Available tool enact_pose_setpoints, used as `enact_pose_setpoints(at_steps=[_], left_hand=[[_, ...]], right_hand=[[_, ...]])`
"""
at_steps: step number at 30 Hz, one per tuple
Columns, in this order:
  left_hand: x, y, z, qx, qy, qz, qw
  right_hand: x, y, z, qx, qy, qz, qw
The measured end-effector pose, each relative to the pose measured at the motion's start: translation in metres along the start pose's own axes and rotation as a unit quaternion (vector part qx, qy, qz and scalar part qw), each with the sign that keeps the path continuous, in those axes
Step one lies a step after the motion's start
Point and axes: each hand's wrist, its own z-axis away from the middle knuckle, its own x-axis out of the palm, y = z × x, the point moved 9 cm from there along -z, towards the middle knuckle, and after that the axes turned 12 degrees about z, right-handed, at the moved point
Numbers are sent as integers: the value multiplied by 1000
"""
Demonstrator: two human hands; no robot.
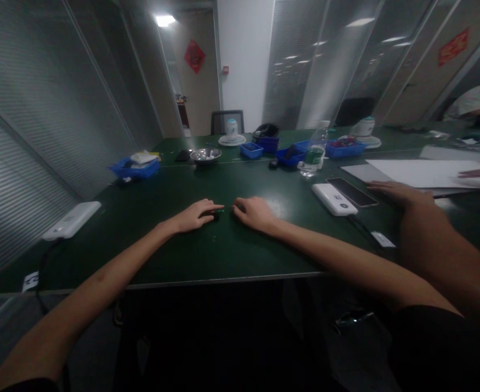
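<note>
My left hand (196, 215) rests on the dark green table (174, 188), index finger stretched out and thumb tucked below it. Between them is a small dark and green piece (218, 211), too small to name. A short gap to the right, my right hand (256, 213) lies on the tabletop with its fingers curled in and thumb against them. Whatever is in those fingers, if anything, is hidden. The two hands do not touch.
Power banks (334, 199) lie on both sides. At right are a phone (351, 191), a water bottle (315, 149), and another person's hand (403, 191) beside white paper (427, 173). Blue trays (135, 167) and a metal bowl (206, 156) stand farther back.
</note>
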Motion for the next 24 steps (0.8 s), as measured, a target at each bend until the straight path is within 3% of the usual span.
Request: enact_pose_setpoints(at_steps=[10,14,19,24], left_hand=[[-3,6,-2,17,52,-67,996],[-14,-6,-3,-1,76,-65,995],[-69,-65,19,-117,158,-100,975],[-137,-136,82,-294,243,-152,912]], right_hand=[[2,1,-1,6,-1,17,1000],[0,0,1,-6,0,7,1000],[-1,-2,3,-13,-9,-6,1000],[-3,0,5,-11,-14,-22,1000]])
